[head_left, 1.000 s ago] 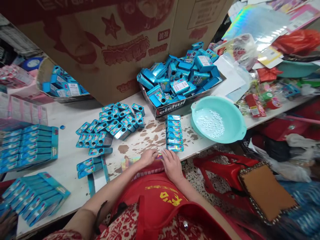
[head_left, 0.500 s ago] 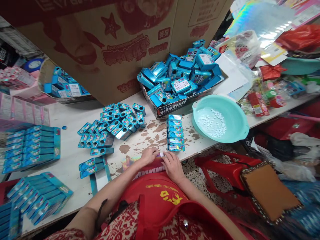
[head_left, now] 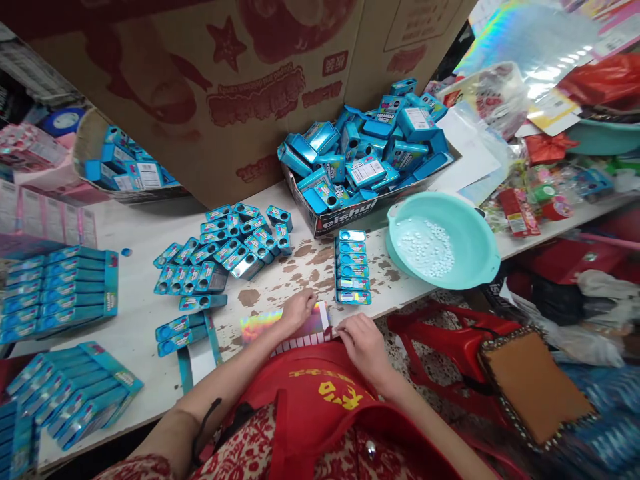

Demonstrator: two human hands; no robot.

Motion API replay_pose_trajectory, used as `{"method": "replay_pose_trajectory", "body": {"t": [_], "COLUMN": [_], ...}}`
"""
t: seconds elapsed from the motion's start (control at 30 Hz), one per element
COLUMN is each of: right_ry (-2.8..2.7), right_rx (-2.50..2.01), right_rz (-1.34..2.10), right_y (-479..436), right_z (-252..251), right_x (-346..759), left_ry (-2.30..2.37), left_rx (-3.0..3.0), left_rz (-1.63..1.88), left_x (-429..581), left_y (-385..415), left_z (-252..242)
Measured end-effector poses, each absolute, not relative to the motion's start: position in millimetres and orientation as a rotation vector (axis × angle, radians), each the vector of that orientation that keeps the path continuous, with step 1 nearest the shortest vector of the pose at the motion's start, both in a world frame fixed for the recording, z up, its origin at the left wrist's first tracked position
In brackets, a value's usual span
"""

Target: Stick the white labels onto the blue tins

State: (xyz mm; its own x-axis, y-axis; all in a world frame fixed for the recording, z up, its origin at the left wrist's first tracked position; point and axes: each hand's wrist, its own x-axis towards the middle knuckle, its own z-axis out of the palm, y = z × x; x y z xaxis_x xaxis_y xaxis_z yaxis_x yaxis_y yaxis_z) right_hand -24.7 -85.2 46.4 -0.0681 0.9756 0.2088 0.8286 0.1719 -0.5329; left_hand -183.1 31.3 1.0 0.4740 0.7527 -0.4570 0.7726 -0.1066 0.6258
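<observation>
A shiny holographic sticker sheet [head_left: 265,324] lies at the table's front edge, right before me. My left hand [head_left: 298,308] rests on the sheet with its fingers curled down onto it. Just to the right, my right hand [head_left: 364,340] is closed in a pinch at the sheet's right end, on something too small to make out. A short column of several small blue boxes [head_left: 352,267] lies flat directly beyond my hands. To the left stands a cluster of the same blue boxes [head_left: 225,248].
A cardboard tray heaped with blue boxes [head_left: 365,150] stands at the back, against a big carton [head_left: 240,80]. A teal basin [head_left: 465,263] with small white pellets sits right. Packed blue display cards [head_left: 60,293] lie left. A red stool [head_left: 450,333] stands below the table edge.
My right hand has drawn back toward me and to the right. More of the holographic sheet shows between the hands. The left hand stays on the sheet.
</observation>
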Motion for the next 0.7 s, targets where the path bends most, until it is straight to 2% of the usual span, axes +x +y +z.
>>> {"method": "replay_pose_trajectory", "body": {"t": [0.13,0.23,0.4,0.7], "right_ry": [-1.537,-1.235,-0.816,-0.844], "right_rx": [-1.785,-1.856,-1.866,-2.064], "right_rz": [0.573,0.734,0.860,0.434], "right_y": [-73.0,-60.7,-37.2,12.9], "right_z": [71.0,69.7,38.4,-4.2], "right_x": [-11.1,-4.0,2.8,23.1], "left_ry": [0.888,0.770,0.811,0.833], "left_rx": [1.732,1.542,1.392,1.595], "left_rz": [0.365,0.220,0.118,0.199], "left_x": [-172.7,-159.8,-142.5,-115.4], "left_y": [26.4,27.1,47.8,101.0], "left_z": [25.4,32.7,29.8,28.8]}}
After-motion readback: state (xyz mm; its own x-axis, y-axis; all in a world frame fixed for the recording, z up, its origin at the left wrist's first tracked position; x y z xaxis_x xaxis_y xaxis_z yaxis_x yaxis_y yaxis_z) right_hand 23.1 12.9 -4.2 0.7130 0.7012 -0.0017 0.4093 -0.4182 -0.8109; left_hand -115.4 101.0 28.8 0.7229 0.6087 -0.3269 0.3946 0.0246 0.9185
